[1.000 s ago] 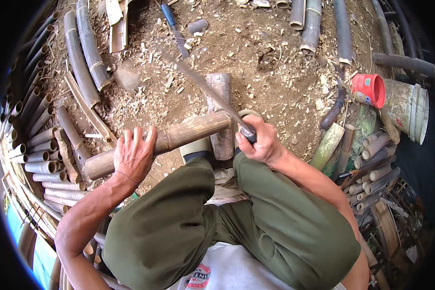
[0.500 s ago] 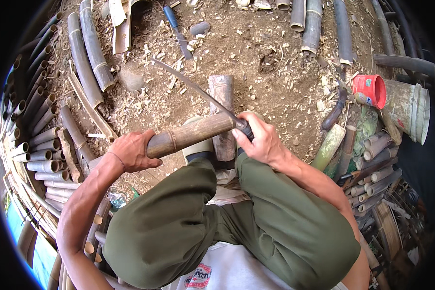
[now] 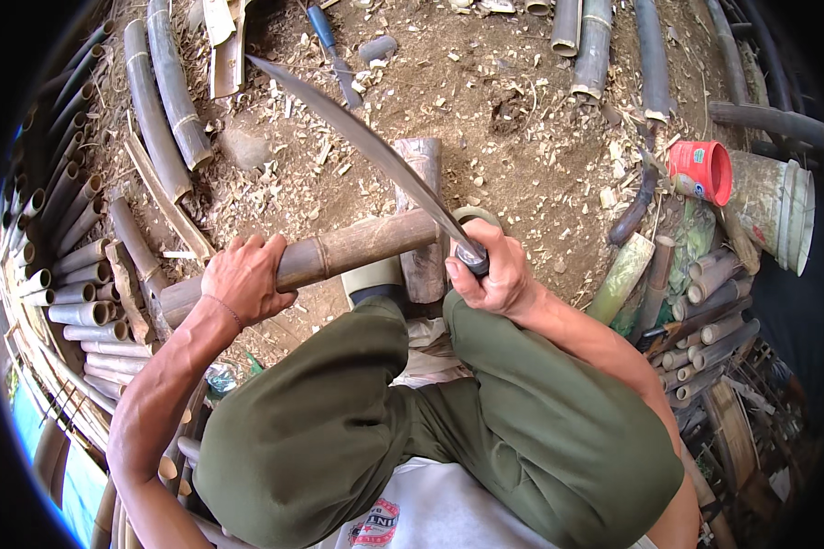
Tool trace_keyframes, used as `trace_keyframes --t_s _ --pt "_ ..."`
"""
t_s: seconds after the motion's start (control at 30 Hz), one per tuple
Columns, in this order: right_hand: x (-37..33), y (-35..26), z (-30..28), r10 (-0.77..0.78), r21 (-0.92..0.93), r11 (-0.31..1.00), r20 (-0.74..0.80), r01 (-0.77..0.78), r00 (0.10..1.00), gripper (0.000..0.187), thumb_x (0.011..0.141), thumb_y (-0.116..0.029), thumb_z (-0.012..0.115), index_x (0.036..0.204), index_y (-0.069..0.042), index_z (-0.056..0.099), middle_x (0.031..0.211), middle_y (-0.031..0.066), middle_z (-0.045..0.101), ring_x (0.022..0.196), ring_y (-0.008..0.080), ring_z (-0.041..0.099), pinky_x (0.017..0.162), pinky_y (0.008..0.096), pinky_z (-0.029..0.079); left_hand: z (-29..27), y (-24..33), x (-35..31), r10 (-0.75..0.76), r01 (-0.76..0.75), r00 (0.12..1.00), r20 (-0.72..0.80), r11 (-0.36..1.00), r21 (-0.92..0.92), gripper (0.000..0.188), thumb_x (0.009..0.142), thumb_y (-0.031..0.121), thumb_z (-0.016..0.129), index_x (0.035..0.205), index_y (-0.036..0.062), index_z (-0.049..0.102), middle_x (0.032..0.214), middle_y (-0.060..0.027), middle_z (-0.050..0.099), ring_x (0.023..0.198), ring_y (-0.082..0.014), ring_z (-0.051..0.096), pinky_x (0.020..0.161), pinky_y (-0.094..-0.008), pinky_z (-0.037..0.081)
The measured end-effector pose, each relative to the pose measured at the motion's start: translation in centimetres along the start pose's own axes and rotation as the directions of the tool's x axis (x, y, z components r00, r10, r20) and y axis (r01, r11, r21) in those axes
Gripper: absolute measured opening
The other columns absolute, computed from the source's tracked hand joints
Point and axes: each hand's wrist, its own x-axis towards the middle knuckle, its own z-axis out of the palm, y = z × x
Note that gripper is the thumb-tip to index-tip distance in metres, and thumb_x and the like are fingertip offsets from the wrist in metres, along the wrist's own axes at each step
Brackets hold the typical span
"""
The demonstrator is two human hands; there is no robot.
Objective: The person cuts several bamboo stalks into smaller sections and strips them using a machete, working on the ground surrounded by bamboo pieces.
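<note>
My left hand (image 3: 247, 277) is wrapped over a thick brown bamboo piece (image 3: 362, 247), which slants in front of my knees. The far right end of the bamboo rests on a short wooden block (image 3: 421, 174) lying on the ground between my feet. In my right hand (image 3: 494, 273) is the dark handle of a long machete (image 3: 366, 145). Its blade stretches up and to the left, over the bamboo and the block, with its tip near the upper left. Whether the blade touches the bamboo I cannot tell.
Cut bamboo lengths (image 3: 92, 311) are stacked at the left. Another blue-handled blade (image 3: 334, 57) lies on the chip-strewn ground ahead. On the right are a red tub (image 3: 696, 172), a dirty white bucket (image 3: 771, 210) and a pile of bamboo pieces (image 3: 710, 334).
The machete has lifted and turned, so more of its broad side shows and its tip is farther up and left. My left hand and the bamboo have shifted slightly.
</note>
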Motion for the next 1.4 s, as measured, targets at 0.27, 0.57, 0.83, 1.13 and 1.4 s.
trace_keyframes --t_s 0.27,0.57,0.83,1.13,1.4 --pt "-0.3 1.1 0.2 0.166 0.006 0.986 0.067 -0.167 0.984 0.038 0.093 -0.026 0.068 0.114 0.003 0.056 0.088 0.0205 0.068 0.077 0.0388 0.07 0.071 0.0444 0.056 1.4 0.5 -0.7 0.011 0.001 0.993 -0.12 0.995 0.097 0.057 0.068 0.027 0.085 0.112 0.0085 0.055 0.104 -0.0124 0.06 0.103 -0.0335 0.059 0.084 -0.0463 0.053" --pt "-1.0 6.0 0.5 0.482 -0.243 0.875 0.345 -0.419 0.805 0.035 0.096 -0.03 0.058 0.115 -0.002 0.053 0.088 0.0268 0.068 0.083 0.0456 0.069 0.073 0.0513 0.057 1.5 0.8 -1.4 0.056 -0.047 0.996 -0.071 0.992 0.12 0.068 0.077 0.044 0.079 0.123 0.0024 0.052 0.111 -0.0173 0.058 0.108 -0.0361 0.056 0.089 -0.0479 0.05" --pt "-0.7 2.6 -0.1 0.389 -0.05 0.921 0.169 -0.387 0.906 0.034 0.096 -0.03 0.062 0.114 -0.002 0.056 0.095 0.0235 0.067 0.086 0.0419 0.067 0.075 0.048 0.054 -0.6 -0.5 -0.8 0.017 -0.006 0.979 0.204 0.998 -0.056 0.063 0.074 0.049 0.071 0.117 0.0064 0.057 0.106 -0.0205 0.053 0.087 -0.0423 0.066 0.085 -0.0513 0.054" --pt "-0.7 5.3 0.5 0.387 -0.249 0.913 0.271 -0.324 0.881 0.035 0.096 -0.03 0.062 0.11 0.0 0.053 0.079 0.021 0.067 0.072 0.0427 0.068 0.064 0.0475 0.055 -2.5 -0.7 0.4 -0.01 0.05 0.968 0.252 0.987 -0.153 0.056 0.072 0.046 0.075 0.108 0.0047 0.06 0.093 -0.022 0.071 0.09 -0.0395 0.069 0.084 -0.0479 0.054" --pt "0.0 0.0 -0.5 0.056 0.009 0.998 -0.014 -0.056 0.998 0.034 0.094 -0.026 0.066 0.113 0.001 0.058 0.086 0.0223 0.067 0.08 0.0384 0.071 0.07 0.0464 0.056 -1.0 -0.7 -0.5 -0.003 0.012 0.993 0.118 0.997 -0.07 0.049 0.076 0.039 0.073 0.106 0.0042 0.056 0.092 -0.0206 0.069 0.091 -0.0402 0.068 0.082 -0.05 0.054"
